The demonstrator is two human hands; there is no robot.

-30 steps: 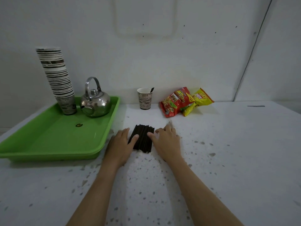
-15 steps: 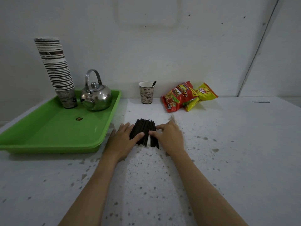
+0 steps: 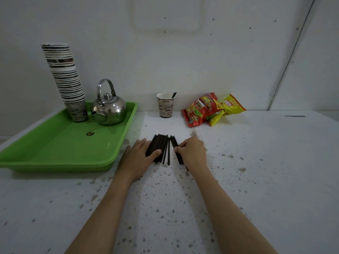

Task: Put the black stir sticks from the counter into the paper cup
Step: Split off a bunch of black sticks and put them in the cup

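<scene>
A pile of black stir sticks (image 3: pixel 161 145) lies on the speckled white counter between my hands. My left hand (image 3: pixel 140 155) rests flat against the pile's left side, thumb laid over the sticks. My right hand (image 3: pixel 192 153) pinches a few sticks (image 3: pixel 174 142) at the pile's right edge, split off from the rest by a narrow gap. The paper cup (image 3: pixel 165 105) stands upright by the back wall, beyond the pile, with one black stick leaning inside it.
A green tray (image 3: pixel 60 143) on the left holds a tall stack of paper cups (image 3: pixel 66 79) and a steel kettle (image 3: pixel 109 109). Red and yellow snack packets (image 3: pixel 211 109) lie right of the cup. The wall runs close behind.
My right hand has pulled a few sticks rightward off the pile, opening a gap. My left hand stays pressed on the remaining sticks.
</scene>
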